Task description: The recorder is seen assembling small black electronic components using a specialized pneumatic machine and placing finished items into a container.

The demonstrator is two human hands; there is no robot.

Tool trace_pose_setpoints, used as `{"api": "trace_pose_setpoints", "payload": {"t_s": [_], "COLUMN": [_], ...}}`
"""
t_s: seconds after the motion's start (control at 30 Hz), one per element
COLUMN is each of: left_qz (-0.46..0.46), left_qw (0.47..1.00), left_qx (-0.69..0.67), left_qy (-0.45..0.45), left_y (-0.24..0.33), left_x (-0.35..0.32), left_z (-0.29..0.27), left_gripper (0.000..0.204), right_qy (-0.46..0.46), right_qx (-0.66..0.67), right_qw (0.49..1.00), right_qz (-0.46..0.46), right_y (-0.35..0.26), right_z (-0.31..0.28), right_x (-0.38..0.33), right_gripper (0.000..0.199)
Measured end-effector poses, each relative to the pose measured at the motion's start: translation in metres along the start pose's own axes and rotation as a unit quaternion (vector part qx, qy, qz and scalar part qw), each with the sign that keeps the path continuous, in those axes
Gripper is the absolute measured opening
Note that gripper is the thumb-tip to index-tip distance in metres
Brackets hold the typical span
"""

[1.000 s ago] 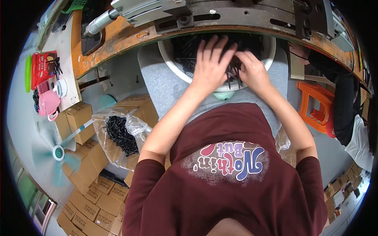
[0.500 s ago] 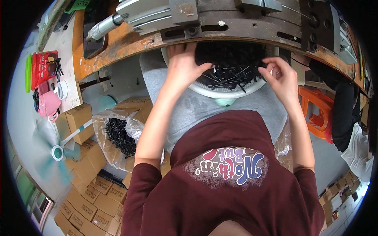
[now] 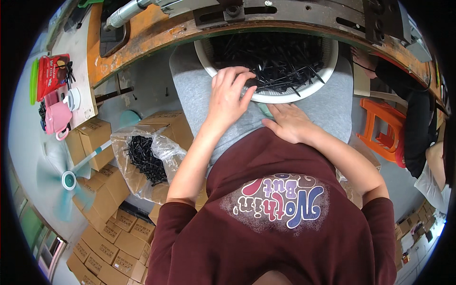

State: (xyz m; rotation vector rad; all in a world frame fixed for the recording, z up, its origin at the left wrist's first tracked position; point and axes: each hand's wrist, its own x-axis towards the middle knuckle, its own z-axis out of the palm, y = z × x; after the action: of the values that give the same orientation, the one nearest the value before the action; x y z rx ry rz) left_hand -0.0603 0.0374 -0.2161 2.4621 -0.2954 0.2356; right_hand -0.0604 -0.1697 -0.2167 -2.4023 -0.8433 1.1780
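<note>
A white round basket (image 3: 279,99) full of thin black plastic pieces (image 3: 280,61) rests on my lap, its far side under the bench edge. My left hand (image 3: 231,95) is at its near left rim, fingers bent and apart over the edge by the pieces. I see nothing held in that hand. Below the near rim, my right hand (image 3: 293,124) lies flat, palm down, between the basket and my shirt. Its fingertips reach a pale green thing (image 3: 266,110) that shows partly beneath the basket.
The worn wooden bench (image 3: 156,45) carries metal machinery (image 3: 304,12). To the left are an open plastic bag of black pieces (image 3: 146,159), a turning fan (image 3: 69,180) and stacked cartons (image 3: 102,247). An orange stool (image 3: 380,128) and another person's arm (image 3: 363,61) are at the right.
My right hand has left the basket's right side and come down to my lap. My left hand has moved back from inside the basket to its near left rim. More of the basket shows.
</note>
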Motion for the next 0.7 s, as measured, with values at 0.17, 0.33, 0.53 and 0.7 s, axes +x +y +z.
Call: {"api": "trace_pose_setpoints", "payload": {"t_s": [0.17, 0.33, 0.53, 0.7], "left_qz": [-0.006, -0.042, -0.033, -0.097], "left_qw": [0.996, 0.988, 0.950, 0.927], "left_qx": [-0.005, 0.005, 0.131, 0.039], "left_qy": [-0.088, -0.150, -0.281, -0.361], "left_y": [0.007, 0.038, 0.021, 0.016], "left_x": [-0.007, -0.036, -0.038, -0.019], "left_z": [0.001, -0.002, 0.032, 0.046], "left_gripper": [0.026, 0.027, 0.056, 0.066], "right_qy": [-0.045, -0.050, -0.052, -0.050], "right_qx": [0.019, 0.003, -0.007, -0.015], "right_qw": [0.998, 0.998, 0.998, 0.998], "right_qz": [0.035, 0.047, 0.043, 0.040], "right_y": [-0.005, -0.003, -0.002, -0.003], "right_z": [-0.008, -0.003, 0.000, 0.001], "right_x": [0.000, 0.001, 0.003, 0.001], "right_gripper": [0.070, 0.073, 0.074, 0.069]}}
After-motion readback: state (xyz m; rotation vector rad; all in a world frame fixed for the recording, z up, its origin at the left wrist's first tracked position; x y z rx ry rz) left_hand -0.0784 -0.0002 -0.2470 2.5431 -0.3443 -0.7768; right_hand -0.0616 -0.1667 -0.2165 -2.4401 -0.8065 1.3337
